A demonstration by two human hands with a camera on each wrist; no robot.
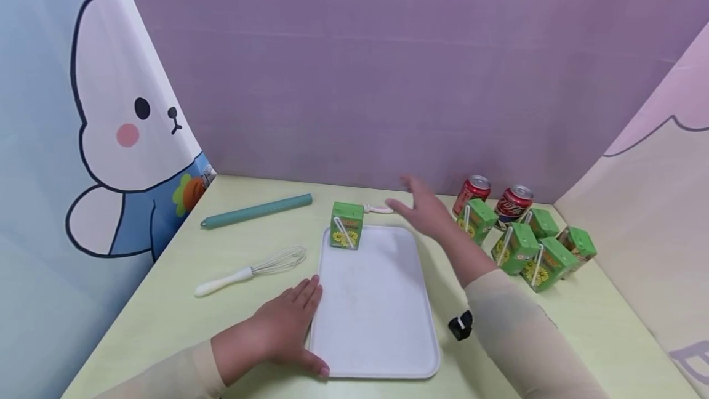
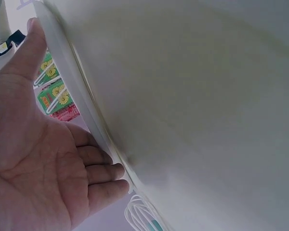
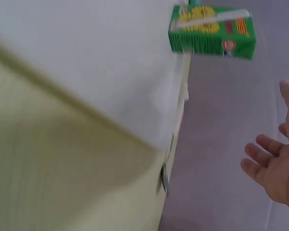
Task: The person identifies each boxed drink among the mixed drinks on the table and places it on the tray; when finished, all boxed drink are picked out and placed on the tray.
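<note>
Currently, left grip touches the tray bearing a green carton

Looks like a small screened-off booth; can't tell what building it's in. Purple sheeting on the far side, a cartoon-rabbit panel at left and a pink-and-cream printed panel at right hem in a pale yellow surface. Whisk, tray, drink cartons and cans on it: household kitchen stuff.

purple back wall | rabbit-print left wall | cream-pink right wall | pale table
</note>
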